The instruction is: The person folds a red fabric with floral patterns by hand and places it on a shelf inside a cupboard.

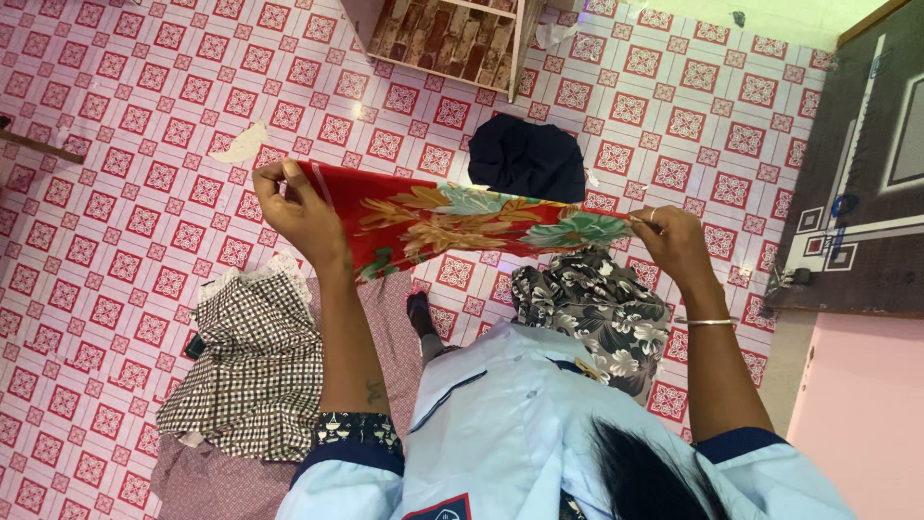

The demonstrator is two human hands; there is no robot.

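Observation:
I hold a red cloth with gold and green flower print stretched out in front of me. My left hand grips its left end with closed fingers. My right hand, with a ring and a thin bangle on the wrist, pinches its right end. The cloth hangs a little between the two hands, above the floor.
On the red and white patterned floor lie a checked brown cloth, a dark navy cloth and a grey flowered cloth. A wooden rack stands at the top. A dark patterned mat lies at right.

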